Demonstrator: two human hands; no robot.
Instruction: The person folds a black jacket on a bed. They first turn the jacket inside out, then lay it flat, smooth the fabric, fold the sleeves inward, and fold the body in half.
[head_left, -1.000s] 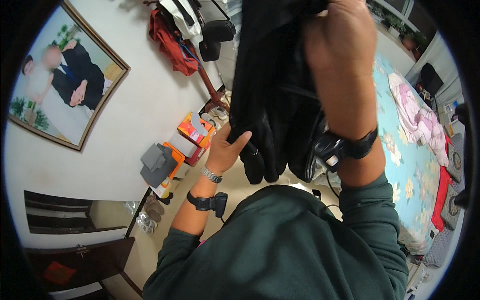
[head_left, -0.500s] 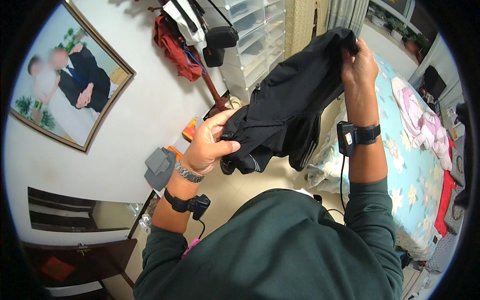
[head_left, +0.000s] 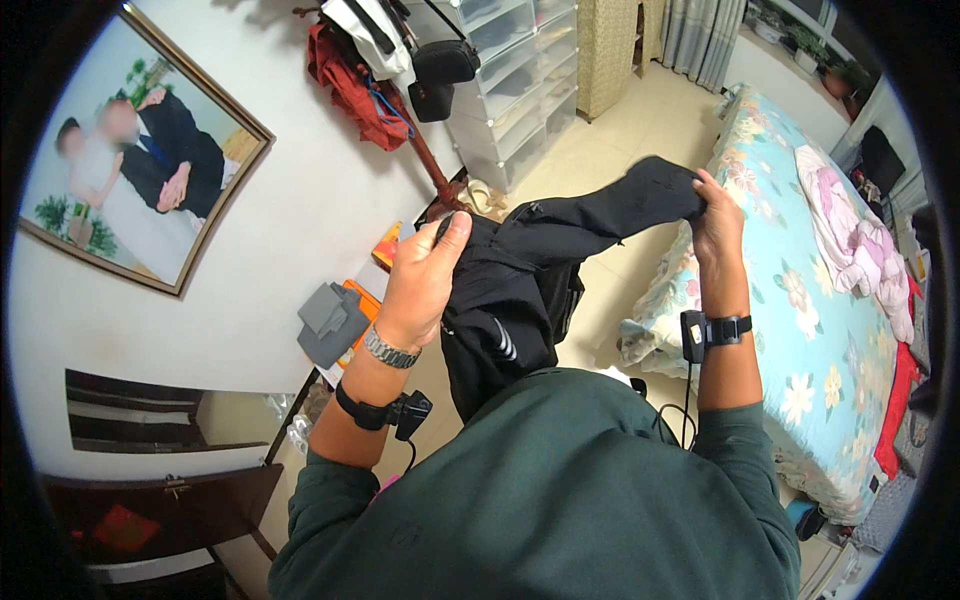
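Note:
A black garment [head_left: 505,280] with a few short white stripes is stretched between my two hands. I cannot tell whether it is a jacket or trousers. My left hand [head_left: 420,280] grips one bunched side, thumb up. The far end of a long narrow part is pinched in my right hand [head_left: 718,225], out to the right and near the bed. Below my left hand the rest of the cloth hangs in folds, and its lower end passes out of sight behind my dark green top [head_left: 560,490]. Each wrist wears a strapped black device.
On the right stands a bed [head_left: 770,290] with a light blue floral cover and pink-white cloth [head_left: 850,230]. Ahead are clear plastic drawers [head_left: 515,90] and a coat rack [head_left: 430,170] with bags. A framed picture [head_left: 150,160] hangs left; grey folded cloth [head_left: 332,322] lies below.
The garment's raised right end has come down and toward me with my right hand. My left hand has turned thumb-up, and the cloth below it hangs closer to my body.

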